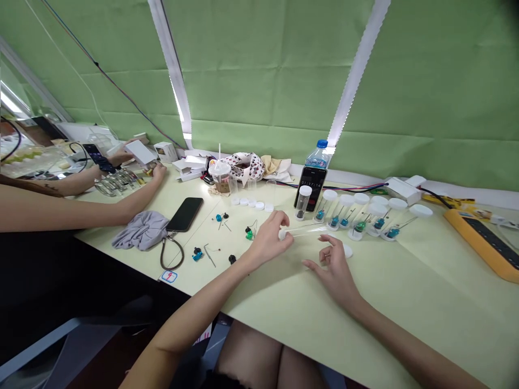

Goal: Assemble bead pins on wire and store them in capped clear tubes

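My left hand (270, 240) pinches one end of a thin clear plastic tube (304, 230), which lies almost level above the pale green table (357, 302). My right hand (334, 270) is open, its fingertips close under the tube's far end and not visibly touching it. A white round cap (347, 250) lies just beyond those fingers. To the left of my hands lie small loose electronic components, including a green one (249, 234) and a teal one (198, 256). Several capped clear tubes with teal parts inside (360, 219) stand or lean in a row beyond my hands.
A co-worker's hands (141, 165) hold a white box at the far left. A black phone (185, 214), grey cloth (140, 230), several white caps (251, 203), a phone showing a timer (310, 188), a water bottle (319, 154) and a yellow power strip (482, 243) sit on the table.
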A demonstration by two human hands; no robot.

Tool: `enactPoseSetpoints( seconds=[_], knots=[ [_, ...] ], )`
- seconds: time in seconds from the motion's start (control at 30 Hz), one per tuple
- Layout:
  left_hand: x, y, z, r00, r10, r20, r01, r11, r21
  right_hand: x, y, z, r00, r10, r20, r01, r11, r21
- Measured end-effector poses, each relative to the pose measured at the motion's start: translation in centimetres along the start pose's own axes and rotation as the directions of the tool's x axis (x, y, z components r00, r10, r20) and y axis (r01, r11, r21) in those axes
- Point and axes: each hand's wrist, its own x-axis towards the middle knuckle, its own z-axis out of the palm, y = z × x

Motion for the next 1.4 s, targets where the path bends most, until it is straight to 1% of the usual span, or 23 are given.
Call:
enactPoseSetpoints(
  seconds=[0.1,0.17,0.23,0.3,0.37,0.43,0.5,0.57,0.6,0.7,0.77,0.8,0.87,0.93,0.97,1.03,1.1,1.13,1.17,1.23,1.27,1.3,1.4],
  knots=[
    [-0.2,-1.2,-0.1,0.995,-0.083,0.054,0.076,0.989,0.13,0.5,-0.1,0.7,0.992,0.125,0.008,-0.125,0.986,0.11],
    [-0.2,-2.0,0.0,0.989,-0.103,0.104,0.079,0.973,0.216,0.7,-0.3,1.2,0.989,0.148,0.006,-0.147,0.979,0.142],
    [-0.2,-2.7,0.2,0.988,-0.092,0.125,0.056,0.963,0.262,0.9,-0.5,1.6,0.995,0.103,-0.004,-0.102,0.987,0.121],
    [0.0,-3.4,0.2,0.994,-0.073,0.082,0.046,0.953,0.298,1.3,-0.8,1.6,1.0,0.022,0.002,-0.022,0.999,0.034],
    [0.3,-4.1,-0.2,0.998,-0.058,0.018,0.048,0.941,0.335,2.1,-1.3,1.5,0.994,-0.093,0.058,0.099,0.988,-0.117],
    [0.6,-4.8,-0.8,0.998,-0.062,-0.023,0.066,0.925,0.375,3.5,-1.7,1.3,0.961,-0.224,0.16,0.264,0.917,-0.299],
    [0.8,-5.6,-1.7,0.994,-0.091,-0.065,0.11,0.899,0.425,5.1,-2.0,1.3,0.926,-0.306,0.219,0.376,0.788,-0.487],
    [0.8,-6.4,-2.7,0.983,-0.16,-0.086,0.181,0.865,0.468,6.5,-1.9,1.6,0.923,-0.312,0.225,0.381,0.664,-0.643],
    [0.7,-6.8,-3.2,0.973,-0.218,-0.081,0.23,0.844,0.485,7.0,-1.7,1.8,0.927,-0.306,0.219,0.37,0.639,-0.674],
    [0.4,-7.9,-4.3,0.92,-0.39,-0.03,0.348,0.782,0.517,7.8,-0.8,2.6,0.938,-0.282,0.202,0.338,0.609,-0.718],
    [0.3,-8.3,-4.7,0.898,-0.44,-0.015,0.383,0.763,0.522,7.7,-0.2,3.1,0.94,-0.273,0.203,0.33,0.592,-0.735],
    [0.3,-8.4,-4.8,0.894,-0.448,-0.024,0.395,0.761,0.515,7.5,0.0,3.2,0.94,-0.272,0.206,0.331,0.585,-0.74],
    [0.2,-8.2,-5.0,0.9,-0.427,-0.081,0.412,0.779,0.472,7.1,0.0,3.0,0.937,-0.277,0.213,0.339,0.574,-0.745],
    [-0.2,-7.6,-5.4,0.913,-0.371,-0.172,0.409,0.836,0.367,6.6,-0.6,2.2,0.933,-0.288,0.218,0.351,0.582,-0.733],
    [-0.7,-7.2,-5.7,0.917,-0.341,-0.206,0.39,0.875,0.289,6.3,-1.1,1.5,0.932,-0.293,0.215,0.354,0.605,-0.713],
    [-2.1,-6.4,-6.3,0.932,-0.286,-0.221,0.305,0.951,0.055,5.8,-2.5,-0.3,0.936,-0.281,0.21,0.349,0.687,-0.637],
    [-4.2,-5.8,-6.7,0.951,-0.26,-0.17,0.234,0.96,-0.155,5.2,-3.9,-2.3,0.954,-0.242,0.176,0.299,0.765,-0.57],
    [-5.4,-5.7,-6.8,0.953,-0.269,-0.143,0.233,0.946,-0.227,5.0,-4.5,-3.3,0.961,-0.227,0.16,0.277,0.789,-0.549],
    [-6.6,-5.6,-6.8,0.947,-0.298,-0.117,0.256,0.925,-0.281,4.8,-5.0,-4.2,0.96,-0.229,0.16,0.279,0.807,-0.521],
    [-8.8,-5.7,-6.3,0.925,-0.379,-0.041,0.343,0.874,-0.343,4.5,-5.5,-5.5,0.963,-0.213,0.164,0.267,0.83,-0.489],
    [-9.6,-5.8,-6.0,0.91,-0.414,-0.037,0.371,0.849,-0.377,4.4,-5.5,-5.9,0.965,-0.201,0.167,0.258,0.838,-0.481],
    [-10.1,-5.9,-5.6,0.905,-0.425,-0.017,0.381,0.828,-0.41,4.3,-5.4,-6.1,0.967,-0.186,0.176,0.249,0.843,-0.477],
    [-10.7,-6.2,-4.5,0.925,-0.378,0.031,0.348,0.815,-0.463,4.3,-4.8,-6.2,0.971,-0.156,0.184,0.226,0.851,-0.473]
  ],
)
